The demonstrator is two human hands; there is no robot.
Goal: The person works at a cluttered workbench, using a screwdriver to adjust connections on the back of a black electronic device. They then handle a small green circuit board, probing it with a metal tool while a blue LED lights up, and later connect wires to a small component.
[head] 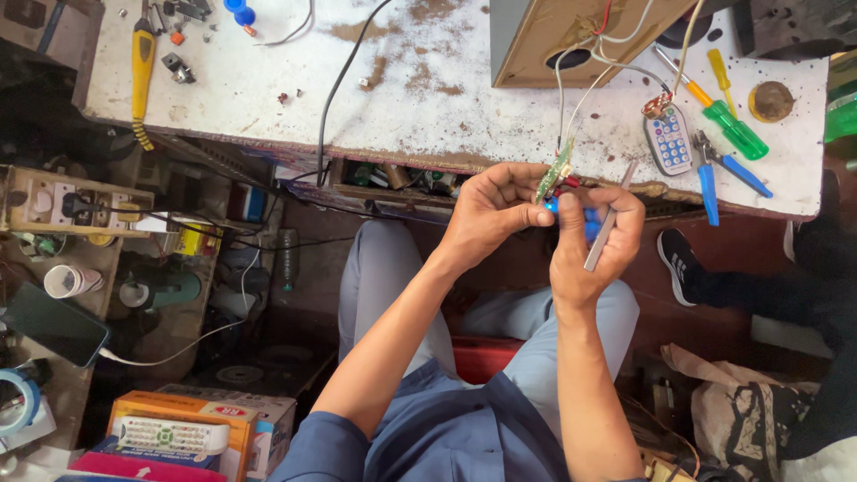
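Observation:
My left hand [491, 210] pinches a small green circuit board [554, 172] in front of the workbench edge. Thin white and red wires [571, 98] run from the board up to a wooden box [571, 36] on the bench. My right hand [594, 241] grips a slim grey metal tool [609, 228], tweezer-like, and also closes around a blue object [552, 205] that is mostly hidden by the fingers. The two hands touch each other just below the board, above my lap.
On the worn white workbench [420, 89] lie a small white remote [668, 138], blue-handled pliers [714, 174], green and yellow screwdrivers [736, 129], and a yellow-handled tool [142, 67]. A black cable [335, 98] hangs over the edge. Another person's shoe [680, 263] is at right. Cluttered shelves stand left.

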